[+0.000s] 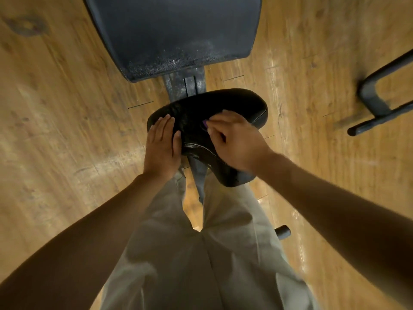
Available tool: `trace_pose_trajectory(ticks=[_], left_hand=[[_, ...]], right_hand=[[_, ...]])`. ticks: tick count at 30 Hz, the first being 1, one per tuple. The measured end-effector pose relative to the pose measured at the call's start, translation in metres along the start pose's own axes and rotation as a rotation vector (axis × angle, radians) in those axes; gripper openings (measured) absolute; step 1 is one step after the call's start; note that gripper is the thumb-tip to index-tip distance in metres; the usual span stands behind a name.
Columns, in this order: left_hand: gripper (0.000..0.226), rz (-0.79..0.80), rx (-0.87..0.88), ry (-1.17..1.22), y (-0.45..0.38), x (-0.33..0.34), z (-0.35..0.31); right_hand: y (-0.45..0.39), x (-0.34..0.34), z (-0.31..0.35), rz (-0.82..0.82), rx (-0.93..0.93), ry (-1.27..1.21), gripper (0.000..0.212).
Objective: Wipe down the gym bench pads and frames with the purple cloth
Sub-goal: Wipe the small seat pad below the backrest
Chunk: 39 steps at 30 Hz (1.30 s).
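I look straight down at a gym bench. Its small black seat pad (223,104) sits in the middle of the view. My right hand (234,139) is bunched on the pad, shut on the purple cloth (204,124), of which only a sliver shows between my fingers. My left hand (162,144) lies flat with fingers together on the pad's left edge. Beyond the seat is the large dark back pad (174,30), dusty along its near edge. A dusty grey frame bar (185,86) joins the two pads.
The floor is yellow wood planking (67,108). A dark metal tube frame of other equipment (375,101) lies on the floor at the right. A black bar end (283,232) sticks out beside my right leg. My legs in light trousers straddle the bench frame.
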<state>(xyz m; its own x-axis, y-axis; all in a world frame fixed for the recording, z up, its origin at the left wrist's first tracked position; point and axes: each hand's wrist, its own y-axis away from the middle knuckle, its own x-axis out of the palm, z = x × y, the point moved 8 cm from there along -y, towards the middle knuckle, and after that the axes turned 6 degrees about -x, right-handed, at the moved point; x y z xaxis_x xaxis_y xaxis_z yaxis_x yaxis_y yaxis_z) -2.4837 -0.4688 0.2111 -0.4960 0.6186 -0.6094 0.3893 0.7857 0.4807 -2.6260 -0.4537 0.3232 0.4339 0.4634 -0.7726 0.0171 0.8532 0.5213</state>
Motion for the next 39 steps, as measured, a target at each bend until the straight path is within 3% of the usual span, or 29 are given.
trace_pose_trajectory(ticks=[4,10,13,15,19,23,32,36,39], left_hand=[[0.066,-0.002,-0.006,0.013,0.0,-0.001,0.0],[0.064,-0.001,0.024,0.029,-0.001,-0.004,0.001],[0.063,-0.005,0.024,0.009,-0.002,-0.003,0.003],[0.063,-0.008,0.039,-0.016,-0.003,0.0,0.005],[0.062,-0.016,0.035,-0.047,-0.004,0.001,0.009],[0.055,-0.07,0.071,-0.021,-0.001,-0.005,0.003],[0.052,-0.111,0.075,0.033,-0.001,0.0,0.008],[0.049,-0.16,0.089,0.047,0.0,-0.006,0.006],[0.049,-0.179,0.088,0.051,0.001,-0.008,0.006]], right_hand=[[-0.034,0.019,-0.005,0.282,-0.014,0.08,0.044],[0.046,-0.006,0.022,0.064,-0.255,0.243,0.047],[0.037,-0.004,0.032,0.111,-0.405,0.362,0.044],[0.011,0.014,0.042,0.298,-0.461,0.37,0.042],[-0.07,0.058,0.019,0.542,-0.264,0.374,0.048],[-0.101,0.067,-0.003,0.528,-0.094,0.313,0.048],[-0.022,0.031,0.018,0.458,-0.326,0.114,0.045],[-0.078,0.064,0.001,0.581,-0.193,0.071,0.047],[-0.133,0.091,-0.009,0.564,-0.159,0.114,0.047]])
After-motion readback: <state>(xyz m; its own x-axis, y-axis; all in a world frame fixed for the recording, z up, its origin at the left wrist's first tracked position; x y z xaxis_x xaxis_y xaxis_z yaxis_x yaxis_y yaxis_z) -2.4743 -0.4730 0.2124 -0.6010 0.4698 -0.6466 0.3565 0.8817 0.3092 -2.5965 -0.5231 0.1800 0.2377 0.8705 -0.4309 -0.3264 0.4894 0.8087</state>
